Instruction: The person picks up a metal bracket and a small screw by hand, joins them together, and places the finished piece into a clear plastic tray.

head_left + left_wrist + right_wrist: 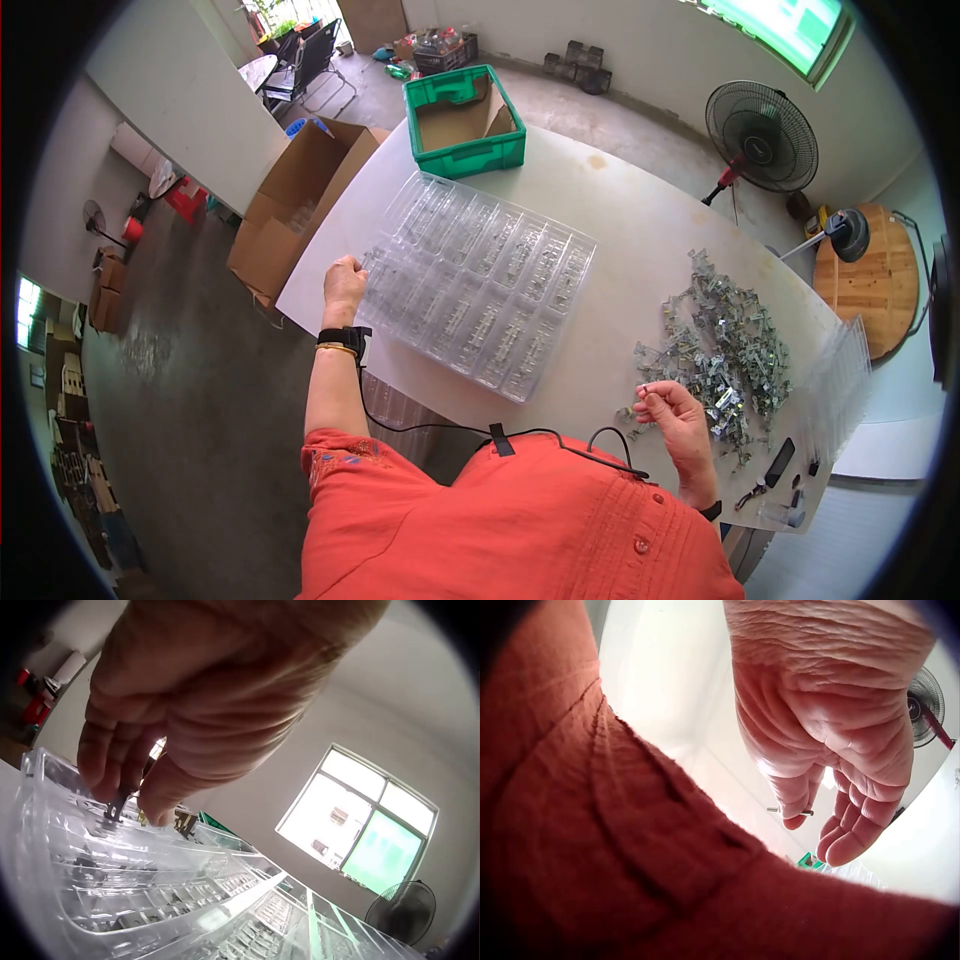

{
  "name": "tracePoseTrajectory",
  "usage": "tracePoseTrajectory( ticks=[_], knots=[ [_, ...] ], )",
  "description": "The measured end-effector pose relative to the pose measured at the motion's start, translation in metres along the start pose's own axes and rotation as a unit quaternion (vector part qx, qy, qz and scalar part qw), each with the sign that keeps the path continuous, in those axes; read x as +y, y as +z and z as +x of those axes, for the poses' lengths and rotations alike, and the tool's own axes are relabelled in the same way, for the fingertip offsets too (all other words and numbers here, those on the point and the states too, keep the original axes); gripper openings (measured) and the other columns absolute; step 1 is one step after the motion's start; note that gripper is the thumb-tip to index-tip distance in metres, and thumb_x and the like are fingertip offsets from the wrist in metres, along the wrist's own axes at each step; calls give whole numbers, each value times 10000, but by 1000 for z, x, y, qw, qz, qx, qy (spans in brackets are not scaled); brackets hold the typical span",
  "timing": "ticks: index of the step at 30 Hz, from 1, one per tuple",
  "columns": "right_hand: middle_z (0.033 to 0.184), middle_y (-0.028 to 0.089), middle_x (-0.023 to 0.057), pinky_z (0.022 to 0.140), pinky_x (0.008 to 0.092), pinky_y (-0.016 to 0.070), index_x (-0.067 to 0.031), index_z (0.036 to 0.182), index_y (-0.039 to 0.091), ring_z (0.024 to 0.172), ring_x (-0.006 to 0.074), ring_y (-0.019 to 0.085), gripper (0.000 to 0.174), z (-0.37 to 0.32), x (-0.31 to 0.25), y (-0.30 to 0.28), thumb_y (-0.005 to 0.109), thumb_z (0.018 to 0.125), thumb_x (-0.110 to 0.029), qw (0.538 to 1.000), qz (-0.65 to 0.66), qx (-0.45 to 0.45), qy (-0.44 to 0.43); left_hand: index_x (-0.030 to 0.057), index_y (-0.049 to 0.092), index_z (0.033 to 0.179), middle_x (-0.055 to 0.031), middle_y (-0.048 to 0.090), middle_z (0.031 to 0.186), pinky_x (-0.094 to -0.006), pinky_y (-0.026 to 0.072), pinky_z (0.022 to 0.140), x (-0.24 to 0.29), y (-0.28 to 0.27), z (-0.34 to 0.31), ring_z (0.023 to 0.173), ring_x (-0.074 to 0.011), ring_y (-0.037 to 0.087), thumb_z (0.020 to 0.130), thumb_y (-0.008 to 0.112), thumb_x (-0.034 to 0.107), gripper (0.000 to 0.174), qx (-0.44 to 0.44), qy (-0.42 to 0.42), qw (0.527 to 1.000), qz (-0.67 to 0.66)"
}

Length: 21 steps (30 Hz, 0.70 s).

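Note:
A clear plastic tray (470, 275) with two rows of long compartments, many holding small metal parts, lies on the table. At its left end the left hand (345, 285) is over a compartment; in the left wrist view its thumb and fingers pinch a small dark metal part (115, 807) just above the clear plastic. The right hand (682, 428) is raised beside a loose pile of metal parts (730, 350). In the right wrist view the right hand (829, 750) pinches a thin metal piece (808, 813) between thumb and finger.
Behind the tray stands a green crate (468, 160) lined with cardboard. An open cardboard box (275, 215) is beside the table's left edge. Stacked clear trays (835, 385) and a dark-handled tool (765, 478) lie at the right. A black cable hangs across the person's front.

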State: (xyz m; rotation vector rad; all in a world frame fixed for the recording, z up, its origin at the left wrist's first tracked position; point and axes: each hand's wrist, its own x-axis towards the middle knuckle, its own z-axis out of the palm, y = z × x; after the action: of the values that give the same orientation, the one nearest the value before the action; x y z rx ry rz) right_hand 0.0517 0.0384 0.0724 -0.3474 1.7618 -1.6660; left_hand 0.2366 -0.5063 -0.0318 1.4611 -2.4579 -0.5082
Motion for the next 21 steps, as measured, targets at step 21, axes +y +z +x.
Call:
tracePoseTrajectory(
  ticks=[21],
  knots=[
    [889,671,16,735,247,530,-26,1032,660,807,83,635,126,-9,-7,-26,615,989,-135,997,-39,61,-26,-10,712,854,-237,696,890,-475,536,791,-4,2,1,877,-404,681,795,646,155,187,50,108,986,121]
  ],
)
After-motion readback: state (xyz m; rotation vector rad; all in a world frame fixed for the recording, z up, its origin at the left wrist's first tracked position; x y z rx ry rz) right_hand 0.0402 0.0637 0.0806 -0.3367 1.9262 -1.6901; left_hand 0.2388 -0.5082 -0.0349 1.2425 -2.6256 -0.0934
